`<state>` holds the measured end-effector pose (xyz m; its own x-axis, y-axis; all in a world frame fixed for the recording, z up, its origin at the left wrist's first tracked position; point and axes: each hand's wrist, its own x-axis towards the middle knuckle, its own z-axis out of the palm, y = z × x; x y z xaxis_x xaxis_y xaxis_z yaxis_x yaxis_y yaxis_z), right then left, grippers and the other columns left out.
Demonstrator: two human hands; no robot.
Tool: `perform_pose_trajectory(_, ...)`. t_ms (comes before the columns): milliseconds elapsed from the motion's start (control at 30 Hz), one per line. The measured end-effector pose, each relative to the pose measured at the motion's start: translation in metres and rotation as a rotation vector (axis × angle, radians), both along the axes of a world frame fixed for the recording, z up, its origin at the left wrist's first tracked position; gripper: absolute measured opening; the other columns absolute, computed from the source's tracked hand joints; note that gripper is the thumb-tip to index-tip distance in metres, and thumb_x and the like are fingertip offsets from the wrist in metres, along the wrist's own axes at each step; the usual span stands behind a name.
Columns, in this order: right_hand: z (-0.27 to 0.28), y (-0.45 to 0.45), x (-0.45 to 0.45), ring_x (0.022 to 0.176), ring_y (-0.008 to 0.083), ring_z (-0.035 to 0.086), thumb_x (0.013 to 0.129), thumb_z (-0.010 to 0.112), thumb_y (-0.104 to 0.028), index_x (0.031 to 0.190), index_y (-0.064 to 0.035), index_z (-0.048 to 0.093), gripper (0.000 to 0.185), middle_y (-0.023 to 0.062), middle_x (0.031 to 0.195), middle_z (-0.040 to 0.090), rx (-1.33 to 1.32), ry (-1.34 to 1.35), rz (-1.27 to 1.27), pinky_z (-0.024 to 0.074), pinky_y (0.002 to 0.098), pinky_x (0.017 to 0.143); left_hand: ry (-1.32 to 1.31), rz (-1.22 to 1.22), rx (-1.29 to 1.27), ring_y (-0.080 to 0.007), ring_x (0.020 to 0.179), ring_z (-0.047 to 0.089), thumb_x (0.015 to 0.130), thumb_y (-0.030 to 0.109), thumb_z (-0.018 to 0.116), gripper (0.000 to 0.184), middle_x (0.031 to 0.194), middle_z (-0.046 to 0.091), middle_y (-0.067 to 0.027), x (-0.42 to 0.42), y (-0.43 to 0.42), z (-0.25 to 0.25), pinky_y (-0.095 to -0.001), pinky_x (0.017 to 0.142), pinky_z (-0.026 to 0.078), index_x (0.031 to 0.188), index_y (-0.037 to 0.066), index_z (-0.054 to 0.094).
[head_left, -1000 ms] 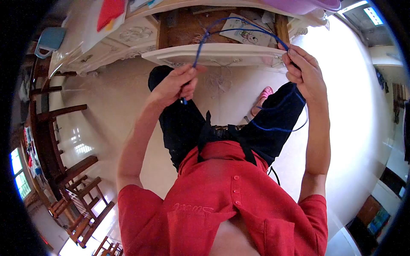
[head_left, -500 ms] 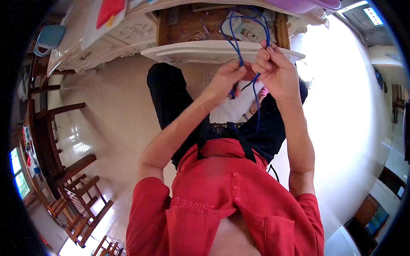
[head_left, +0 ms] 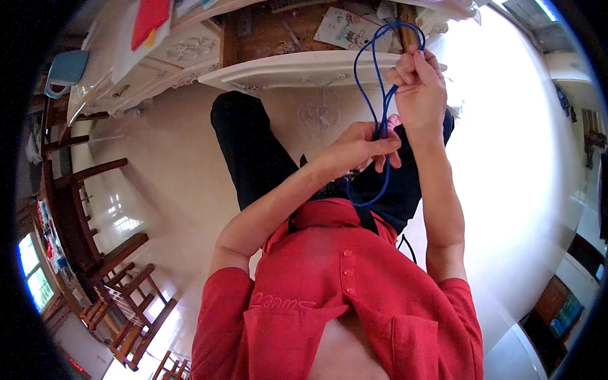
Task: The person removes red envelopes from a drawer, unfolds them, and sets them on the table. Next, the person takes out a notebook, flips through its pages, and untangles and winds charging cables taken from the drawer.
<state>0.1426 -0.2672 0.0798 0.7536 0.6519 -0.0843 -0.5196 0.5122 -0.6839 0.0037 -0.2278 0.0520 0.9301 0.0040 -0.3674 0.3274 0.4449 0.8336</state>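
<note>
A blue cable [head_left: 358, 69] hangs in long loops between my two hands, over my lap. My left hand [head_left: 361, 151] is closed around the lower part of the loops, with a short loop hanging below its fingers. Higher and to the right, my right hand [head_left: 418, 82] pinches the cable near the top of the loops, its fingers curled. Behind the loops is the open drawer [head_left: 266, 71], holding a printed booklet [head_left: 345, 28] and small items.
The white carved cabinet [head_left: 190, 47] stands ahead, with a red item [head_left: 151, 22] on top. A blue-grey container [head_left: 66, 71] is at the far left. Wooden chairs [head_left: 130, 304] stand at the lower left. My knees are below the drawer front.
My hands have come together from far apart, and the cable is now gathered in narrower loops. My left hand has moved right, then lower; my right hand went left, then slightly up and right.
</note>
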Motion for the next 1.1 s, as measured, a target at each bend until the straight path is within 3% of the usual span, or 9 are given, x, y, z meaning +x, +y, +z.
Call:
perform_pose_trajectory(67,-0.002,-0.008,0.016,0.055,0.0093,0.032,0.085,0.046,-0.008,0.088,-0.0012,0.050,0.009,0.0003,0.063,0.040,0.022,0.049,-0.026,0.0279,0.0236,0.053,0.009,-0.018,-0.007,-0.0043,0.052,0.048,0.080,0.032,0.053,0.030,0.069,0.060,-0.0057,-0.005,-0.002,-0.015,-0.0178,0.036,0.025,0.088,0.004,0.058)
perform_pose_trajectory(167,-0.003,-0.027,0.053,0.051,0.0096,0.029,0.084,0.048,-0.009,0.083,-0.0009,0.047,0.008,0.0001,0.060,0.038,0.012,0.084,-0.082,0.0263,0.0239,0.050,0.176,-0.192,0.194,-0.0133,0.065,0.056,0.085,0.026,0.047,0.027,0.069,0.060,-0.0070,-0.017,0.009,0.000,-0.0266,0.061,0.043,0.085,0.000,0.055)
perform_pose_trajectory(300,-0.018,-0.058,0.083,0.048,0.0083,0.026,0.085,0.047,-0.011,0.079,-0.0043,0.045,0.009,-0.0029,0.056,0.029,-0.052,0.160,0.118,0.0245,0.0227,0.049,-0.017,-0.193,0.396,-0.0098,0.075,0.050,0.081,0.034,0.050,0.031,0.077,0.056,-0.0023,-0.048,0.024,-0.026,-0.0220,0.064,0.039,0.079,0.005,0.060)
perform_pose_trajectory(600,-0.044,-0.096,0.083,0.055,0.0092,0.044,0.086,0.050,-0.017,0.100,-0.0002,0.051,0.022,-0.0008,0.065,0.046,-0.679,-0.103,0.285,0.0461,0.0280,0.062,0.266,-0.021,-0.176,-0.0069,0.050,0.041,0.088,0.022,0.045,0.017,0.062,0.043,0.0036,-0.072,0.071,-0.019,-0.0171,0.040,0.033,0.095,0.007,0.048)
perform_pose_trajectory(700,-0.032,-0.088,0.041,0.093,0.0262,0.053,0.082,0.057,-0.025,0.112,-0.0026,0.049,0.039,0.0162,0.104,0.051,-1.414,-1.402,-0.047,0.0432,0.0349,0.080,0.358,-0.097,-0.098,-0.0037,0.046,0.034,0.089,0.024,0.045,0.018,0.058,0.035,0.0062,-0.066,0.069,-0.017,-0.0162,0.034,0.024,0.093,0.007,0.049)
perform_pose_trajectory(733,-0.022,-0.081,0.027,0.105,0.0327,0.044,0.074,0.064,-0.023,0.112,-0.0058,0.049,0.045,0.0185,0.115,0.045,-1.302,-1.603,-0.193,0.0371,0.0412,0.088,0.362,-0.098,-0.100,-0.0037,0.046,0.034,0.089,0.024,0.045,0.018,0.058,0.035,0.0062,-0.065,0.068,-0.017,-0.0162,0.034,0.024,0.093,0.007,0.049)
perform_pose_trajectory(833,0.008,-0.061,-0.017,0.115,0.0322,0.036,0.058,0.073,-0.019,0.115,-0.0101,0.048,0.063,0.0134,0.120,0.043,-0.810,-1.699,0.210,0.0293,0.0429,0.097,0.350,-0.175,-0.098,-0.0032,0.043,0.030,0.089,0.025,0.044,0.019,0.056,0.034,0.0062,-0.057,0.065,-0.017,-0.0179,0.033,0.020,0.093,0.007,0.049)
perform_pose_trajectory(933,-0.016,-0.049,-0.041,0.122,0.0297,0.028,0.056,0.073,-0.012,0.120,-0.0117,0.044,0.070,0.0115,0.128,0.035,-0.742,-1.805,0.477,0.0206,0.0441,0.101,0.271,-0.254,-0.121,-0.0034,0.040,0.027,0.089,0.027,0.045,0.021,0.056,0.034,0.0060,-0.052,0.061,-0.011,-0.0185,0.033,0.019,0.094,0.007,0.049)
perform_pose_trajectory(1100,-0.030,-0.058,-0.029,0.118,0.0300,0.032,0.061,0.069,-0.009,0.120,-0.0111,0.042,0.065,0.0147,0.124,0.036,-0.892,-1.575,0.254,0.0268,0.0397,0.098,0.221,-0.208,-0.053,-0.0034,0.040,0.028,0.089,0.030,0.044,0.026,0.056,0.034,0.0057,-0.066,0.067,0.001,-0.0191,0.034,0.019,0.096,0.006,0.051)
